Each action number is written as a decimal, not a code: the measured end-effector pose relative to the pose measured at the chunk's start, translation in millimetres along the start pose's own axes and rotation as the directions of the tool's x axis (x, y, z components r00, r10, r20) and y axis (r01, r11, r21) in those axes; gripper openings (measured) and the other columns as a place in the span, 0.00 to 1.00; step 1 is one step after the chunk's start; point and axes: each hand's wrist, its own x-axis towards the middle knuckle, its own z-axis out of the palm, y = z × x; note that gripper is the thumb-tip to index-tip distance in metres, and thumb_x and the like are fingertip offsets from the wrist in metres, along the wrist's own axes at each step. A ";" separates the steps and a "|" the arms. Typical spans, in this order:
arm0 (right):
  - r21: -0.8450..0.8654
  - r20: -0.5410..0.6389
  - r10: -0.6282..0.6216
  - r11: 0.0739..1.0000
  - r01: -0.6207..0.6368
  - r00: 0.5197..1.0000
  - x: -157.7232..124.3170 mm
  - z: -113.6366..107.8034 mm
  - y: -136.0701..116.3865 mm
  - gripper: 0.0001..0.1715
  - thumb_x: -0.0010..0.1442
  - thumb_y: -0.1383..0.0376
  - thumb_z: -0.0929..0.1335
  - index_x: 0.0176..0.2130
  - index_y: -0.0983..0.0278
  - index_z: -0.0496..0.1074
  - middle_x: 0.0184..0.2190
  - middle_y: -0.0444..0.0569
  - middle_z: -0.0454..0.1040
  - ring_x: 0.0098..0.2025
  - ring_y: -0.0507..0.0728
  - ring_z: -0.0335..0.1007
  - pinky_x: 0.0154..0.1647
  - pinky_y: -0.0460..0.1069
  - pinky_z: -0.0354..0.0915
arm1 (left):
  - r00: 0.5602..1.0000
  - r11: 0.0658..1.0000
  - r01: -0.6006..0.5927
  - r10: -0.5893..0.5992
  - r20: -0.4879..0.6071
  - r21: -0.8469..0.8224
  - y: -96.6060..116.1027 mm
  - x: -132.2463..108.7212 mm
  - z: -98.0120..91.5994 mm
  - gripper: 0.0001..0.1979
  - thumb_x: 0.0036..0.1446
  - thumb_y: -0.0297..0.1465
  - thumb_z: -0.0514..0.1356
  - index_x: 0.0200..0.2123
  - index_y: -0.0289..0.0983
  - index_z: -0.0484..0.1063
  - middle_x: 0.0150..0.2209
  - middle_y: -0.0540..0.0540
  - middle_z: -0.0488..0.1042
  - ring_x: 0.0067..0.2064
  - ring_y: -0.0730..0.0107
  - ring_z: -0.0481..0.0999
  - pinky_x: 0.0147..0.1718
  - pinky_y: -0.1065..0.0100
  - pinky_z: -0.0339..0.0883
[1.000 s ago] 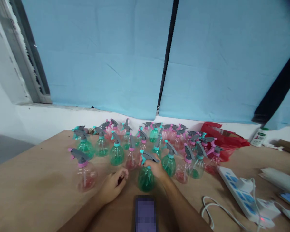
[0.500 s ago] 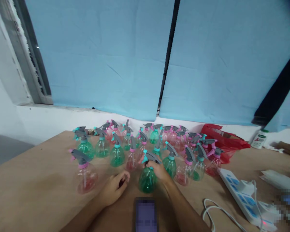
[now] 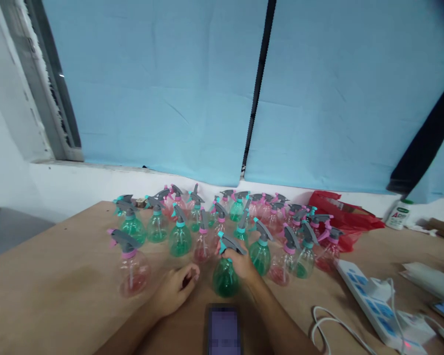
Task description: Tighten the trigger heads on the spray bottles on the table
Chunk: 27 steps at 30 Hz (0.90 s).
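Note:
My right hand [image 3: 240, 260] is wrapped round the neck of a green spray bottle [image 3: 226, 279], just under its grey head with a turquoise nozzle. The bottle stands upright, close in front of me. Resting on the table to its left, my left hand [image 3: 178, 287] is loosely curled, with nothing visible in it. A pink spray bottle [image 3: 203, 245] stands just beyond the gap between my hands. Farther left is another pink spray bottle [image 3: 133, 272], apart from the rest. Close to my right hand stands a second green spray bottle [image 3: 259, 256].
Several more green and pink spray bottles [image 3: 180, 239] stand in rows towards the wall. A dark phone-like device [image 3: 224, 330] lies at the near edge. To the right are a power strip [image 3: 370, 301], a white cable [image 3: 336, 320], a red plastic bag [image 3: 350, 224] and a white bottle [image 3: 398, 215].
The view has shifted very slightly. My right hand keeps its grip on the green spray bottle, and my left hand stays curled on the table.

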 end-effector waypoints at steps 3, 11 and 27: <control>0.013 -0.046 0.004 1.000 -0.004 0.999 -0.7 -2.4 2.0 0.11 0.45 0.67 0.65 0.28 0.61 0.77 0.25 0.45 0.76 0.29 0.55 0.69 0.38 0.50 0.65 | 1.000 1.000 0.005 -0.005 0.000 0.008 -1.3 -0.2 1.1 0.13 0.68 0.39 0.49 0.39 0.41 0.71 0.26 0.54 0.66 0.28 0.70 0.69 0.30 0.71 0.57; -0.016 0.011 -0.024 1.000 0.024 1.000 -1.1 -1.7 3.7 0.10 0.48 0.67 0.65 0.28 0.61 0.77 0.26 0.45 0.77 0.30 0.55 0.71 0.38 0.49 0.66 | 1.000 1.000 0.003 -0.003 0.008 -0.005 1.2 -0.6 -0.8 0.14 0.68 0.39 0.49 0.39 0.40 0.72 0.26 0.54 0.67 0.28 0.70 0.69 0.30 0.71 0.58; -0.223 -0.036 -0.156 0.964 0.144 0.987 -18.4 -6.6 35.5 0.12 0.64 0.57 0.68 0.38 0.60 0.80 0.36 0.50 0.81 0.41 0.58 0.76 0.48 0.52 0.68 | 0.999 0.999 0.045 -0.045 -0.022 0.003 5.4 0.4 -11.3 0.16 0.68 0.38 0.48 0.36 0.40 0.74 0.29 0.52 0.77 0.31 0.69 0.75 0.33 0.71 0.60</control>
